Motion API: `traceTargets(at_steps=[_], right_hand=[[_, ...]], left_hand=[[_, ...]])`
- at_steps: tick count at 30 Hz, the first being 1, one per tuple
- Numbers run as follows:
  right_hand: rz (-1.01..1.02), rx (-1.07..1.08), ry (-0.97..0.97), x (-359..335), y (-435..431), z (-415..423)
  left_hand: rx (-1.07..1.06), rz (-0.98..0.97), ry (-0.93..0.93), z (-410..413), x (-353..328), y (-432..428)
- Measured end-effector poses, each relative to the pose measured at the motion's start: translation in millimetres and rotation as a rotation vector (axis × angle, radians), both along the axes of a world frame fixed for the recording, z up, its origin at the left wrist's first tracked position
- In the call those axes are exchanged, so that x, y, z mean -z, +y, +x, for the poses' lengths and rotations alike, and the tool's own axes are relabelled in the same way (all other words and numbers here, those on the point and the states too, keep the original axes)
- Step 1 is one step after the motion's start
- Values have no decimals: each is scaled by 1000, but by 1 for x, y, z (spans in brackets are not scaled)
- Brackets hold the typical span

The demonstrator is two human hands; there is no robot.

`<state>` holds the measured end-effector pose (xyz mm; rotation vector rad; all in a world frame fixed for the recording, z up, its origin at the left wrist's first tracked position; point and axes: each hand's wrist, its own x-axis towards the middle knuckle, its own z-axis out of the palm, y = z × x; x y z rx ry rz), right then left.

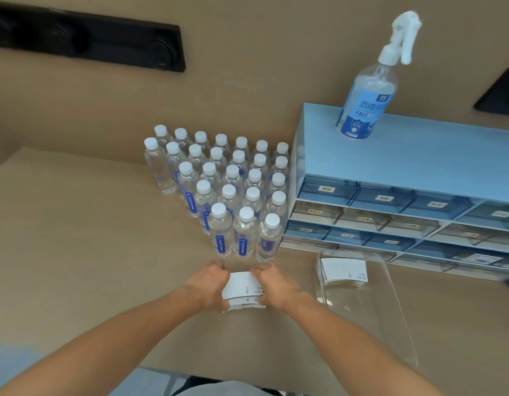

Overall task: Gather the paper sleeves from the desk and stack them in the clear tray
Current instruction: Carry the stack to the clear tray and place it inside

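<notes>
A small stack of white paper sleeves [242, 290] lies on the tan desk just in front of the water bottles. My left hand [209, 285] grips its left edge and my right hand [273, 284] grips its right edge, squeezing the stack between them. To the right, the clear tray [390, 318] lies flat on the desk. A second stack of white sleeves [344, 270] rests in the tray's far left corner.
Several rows of small water bottles [230, 190] stand right behind my hands. A blue drawer cabinet [404, 201] stands behind the tray with a spray bottle [367, 90] on top. Bare desk [76, 252] stretches to the left.
</notes>
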<state>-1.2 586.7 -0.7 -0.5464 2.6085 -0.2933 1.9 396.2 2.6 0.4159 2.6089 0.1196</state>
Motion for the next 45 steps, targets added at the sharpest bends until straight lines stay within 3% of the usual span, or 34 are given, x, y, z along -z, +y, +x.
traceTargets(at_steps=[6, 14, 17, 19, 21, 24, 26, 29, 34, 36, 40, 42, 45], right_hand=[[24, -39, -21, 11, -2, 3], [-52, 72, -26, 23, 18, 0], [-162, 190, -75, 20, 29, -1], [-252, 327, -85, 20, 34, 0], [-355, 581, -146, 19, 33, 2], [-582, 1071, -450, 18, 18, 3], [-685, 1224, -607, 18, 3, 5], [-744, 1234, -682, 17, -16, 11], [-748, 1207, -692, 17, -12, 14], [-675, 1080, -598, 12, -3, 14], [-372, 592, -247, 4, 15, 12], [-229, 348, -190, 3, 15, 8], [-43, 97, -148, 5, 2, 3]], left_hand=[[-8, -20, -30, 6, 9, 0], [-63, 9, -40, 0, 15, -10], [-266, 135, -37, -2, 13, -25], [-520, 236, -59, -1, 13, -32], [-878, 413, -196, -1, 11, -30], [-1356, 758, -504, -2, 10, -18], [-1429, 859, -625, 0, 5, -5], [-1464, 959, -664, 3, -2, 19], [-1362, 919, -657, 0, 4, 15], [-1227, 806, -614, -4, 3, 5], [-626, 374, -287, -7, 3, -3], [-337, 264, -177, -4, 2, 4], [-109, 115, -131, 1, 9, 18]])
